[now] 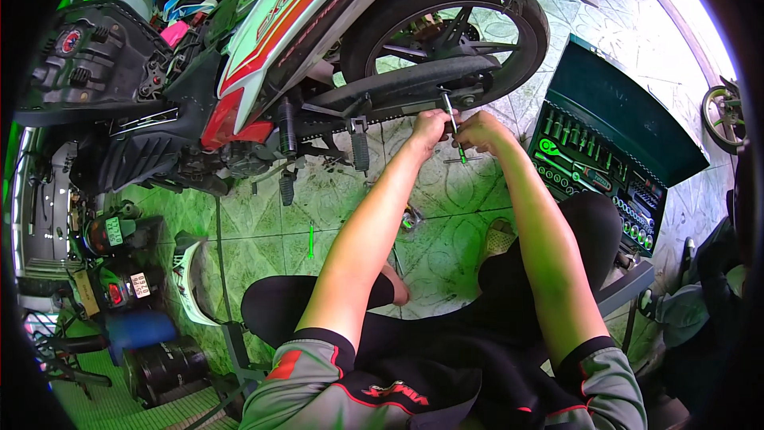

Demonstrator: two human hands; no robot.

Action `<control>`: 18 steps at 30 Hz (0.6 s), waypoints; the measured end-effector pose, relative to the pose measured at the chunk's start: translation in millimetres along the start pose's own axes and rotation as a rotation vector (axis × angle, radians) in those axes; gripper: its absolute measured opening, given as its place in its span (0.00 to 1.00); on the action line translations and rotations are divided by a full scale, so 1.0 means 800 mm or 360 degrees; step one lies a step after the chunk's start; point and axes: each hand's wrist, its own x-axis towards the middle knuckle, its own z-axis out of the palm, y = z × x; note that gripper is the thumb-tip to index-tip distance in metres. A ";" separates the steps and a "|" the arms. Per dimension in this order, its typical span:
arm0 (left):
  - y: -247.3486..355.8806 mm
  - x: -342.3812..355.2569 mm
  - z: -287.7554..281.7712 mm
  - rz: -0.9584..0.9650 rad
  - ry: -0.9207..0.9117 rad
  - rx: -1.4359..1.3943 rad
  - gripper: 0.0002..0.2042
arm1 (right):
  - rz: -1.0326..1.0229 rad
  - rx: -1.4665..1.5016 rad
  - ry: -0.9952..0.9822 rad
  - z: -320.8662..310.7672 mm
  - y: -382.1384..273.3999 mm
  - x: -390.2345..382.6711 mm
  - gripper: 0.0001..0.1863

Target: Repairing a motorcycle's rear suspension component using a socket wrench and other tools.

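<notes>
Near the wheel (535, 40), right hand (482, 131) fingers pinch the metal rod (448, 103). I can't tell the left hand's (430, 127) grip. Keep it straight.

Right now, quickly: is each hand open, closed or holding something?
Left hand: curled at the T-handled tool; whether it grips cannot be told.
Right hand: closed on the T-handled tool.

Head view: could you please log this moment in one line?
left hand: at T-handled tool; right hand: at same tool; far end: by motorcycle wheel; toolbox: open
</notes>
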 end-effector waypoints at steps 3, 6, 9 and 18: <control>0.005 -0.006 0.013 -0.0183 0.0139 0.0224 0.11 | -0.0081 -0.0100 0.0096 -0.004 0.016 0.015 0.13; 0.002 -0.004 0.023 -0.0112 0.0213 0.0466 0.11 | -0.0055 -0.0401 0.0261 -0.010 0.021 0.023 0.12; -0.009 0.000 0.002 -0.0059 0.0317 0.0524 0.11 | -0.0166 -0.0211 0.0327 0.005 0.001 0.007 0.13; -0.012 -0.007 0.021 0.0045 0.0126 -0.0120 0.11 | -0.0127 0.0047 0.0116 0.004 -0.013 -0.014 0.17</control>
